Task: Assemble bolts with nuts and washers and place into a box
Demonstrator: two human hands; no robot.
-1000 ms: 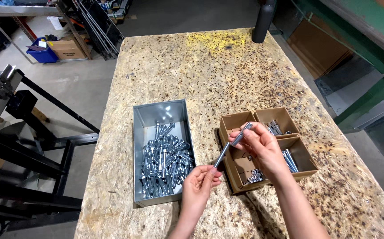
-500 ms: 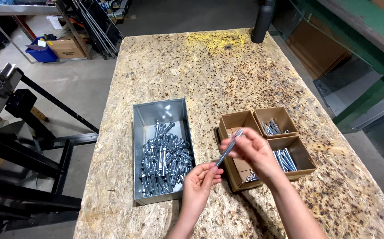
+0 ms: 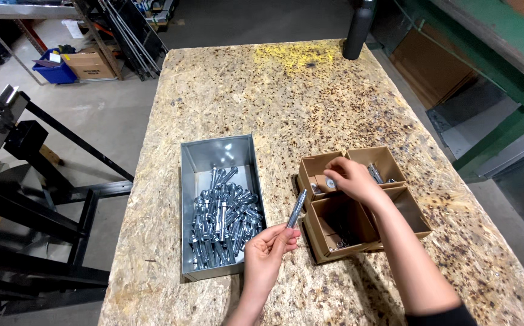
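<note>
Down near the front edge of the chipboard surface (image 3: 310, 90), the left hand (image 3: 268, 250) grips the lower end of a long silver anchor bolt (image 3: 297, 208), its fingers (image 3: 280, 236) pinched round the shaft so that the bolt stands tilted, its top leaning to the far right. The bolt sits between the grey metal tray (image 3: 214, 154) on the left and the brown cardboard divider box (image 3: 358, 202) on the right, above the bare surface and touching neither.

The right hand (image 3: 349, 179) reaches over the divider box, with its fingers curled together above the far-left compartment, holding a small round silvery piece (image 3: 331, 183), seemingly a washer or nut; it is too small to tell which.

The tray holds a heap of similar silver bolts (image 3: 223, 220), piled mostly in its near half. In the box, the far-right compartment shows a few slim metal parts (image 3: 375, 174), and the near-left one has some small pieces in its near corner. A dark bottle (image 3: 358, 29) stands at the far edge of the surface.
</note>
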